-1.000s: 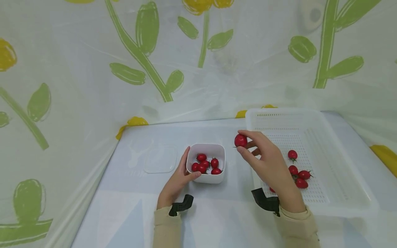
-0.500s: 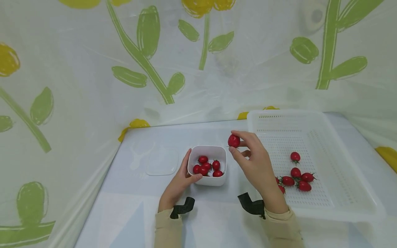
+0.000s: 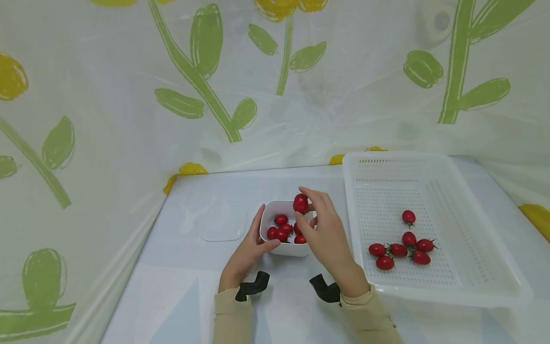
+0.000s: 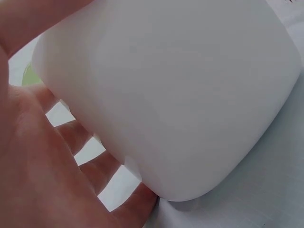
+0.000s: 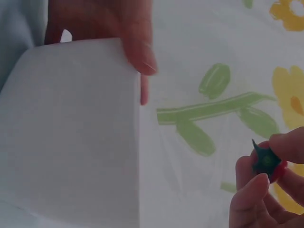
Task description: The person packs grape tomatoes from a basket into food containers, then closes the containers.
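Between thumb and fingers my right hand (image 3: 323, 234) pinches a red cherry tomato (image 3: 301, 203), held over the right side of a small white square box (image 3: 287, 249). In the right wrist view that tomato's green stem end (image 5: 266, 160) faces the camera. My left hand (image 3: 249, 248) grips the box at its left side, thumb over the front rim and fingers along the wall. The left wrist view shows the fingers (image 4: 102, 171) spread against the box's outer wall (image 4: 180, 95). Inside the box lie several cherry tomatoes (image 3: 281, 234); my right hand partly covers the ones at the right.
A large white perforated basket (image 3: 481, 224) stands to the right, with several cherry tomatoes (image 3: 398, 250) grouped in its near left part. A clear lid (image 3: 224, 222) lies flat left of the box. Behind the table hangs a flower-printed sheet (image 3: 343, 114).
My right hand has carried the tomato left from beside the basket to above the box. More tomatoes in the basket now show. The left hand stays on the box.
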A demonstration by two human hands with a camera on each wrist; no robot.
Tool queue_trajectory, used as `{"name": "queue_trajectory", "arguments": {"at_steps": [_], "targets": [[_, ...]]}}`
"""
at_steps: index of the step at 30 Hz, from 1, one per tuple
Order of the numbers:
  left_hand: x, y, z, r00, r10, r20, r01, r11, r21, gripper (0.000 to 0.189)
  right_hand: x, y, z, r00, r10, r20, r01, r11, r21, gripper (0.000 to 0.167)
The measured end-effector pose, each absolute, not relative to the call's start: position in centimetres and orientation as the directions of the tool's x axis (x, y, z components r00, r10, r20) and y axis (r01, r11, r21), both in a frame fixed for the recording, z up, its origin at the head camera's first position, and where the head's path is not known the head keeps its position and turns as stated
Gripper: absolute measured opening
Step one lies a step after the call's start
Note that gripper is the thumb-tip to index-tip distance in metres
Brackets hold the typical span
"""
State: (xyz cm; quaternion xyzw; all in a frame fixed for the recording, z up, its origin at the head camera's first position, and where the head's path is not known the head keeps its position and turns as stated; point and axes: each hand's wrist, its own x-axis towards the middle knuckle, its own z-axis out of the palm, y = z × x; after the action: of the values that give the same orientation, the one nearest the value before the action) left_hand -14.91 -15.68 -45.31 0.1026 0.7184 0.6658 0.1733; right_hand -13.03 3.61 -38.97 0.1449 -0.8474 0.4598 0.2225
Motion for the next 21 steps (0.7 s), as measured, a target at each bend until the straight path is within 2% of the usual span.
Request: {"name": "queue_trajectory", "arguments": {"at_steps": [6,12,21], "targets": [[-15.2,-15.9,-46.1,-0.919,0.382,-0.096,-0.078,0.062,0.995,0.081,-13.4,2.0,-40.5,-0.878,-0.04,0.476,-0.4,0.608,-0.686,0.045],[-15.9,-16.2,-48.1,-0.932,0.353,-0.086,-0.056,0.093,0.994,0.079,-14.1,2.0,-41.9,-0.882,-0.012,0.471,-0.36,0.662,-0.657,0.042],[-16.0,-16.2,-48.2,-0.928,0.366,-0.074,-0.055,0.061,0.997,0.081,-14.9,2.3,-43.3,-0.892,0.014,0.451,-0.29,0.748,-0.597,0.037]]}}
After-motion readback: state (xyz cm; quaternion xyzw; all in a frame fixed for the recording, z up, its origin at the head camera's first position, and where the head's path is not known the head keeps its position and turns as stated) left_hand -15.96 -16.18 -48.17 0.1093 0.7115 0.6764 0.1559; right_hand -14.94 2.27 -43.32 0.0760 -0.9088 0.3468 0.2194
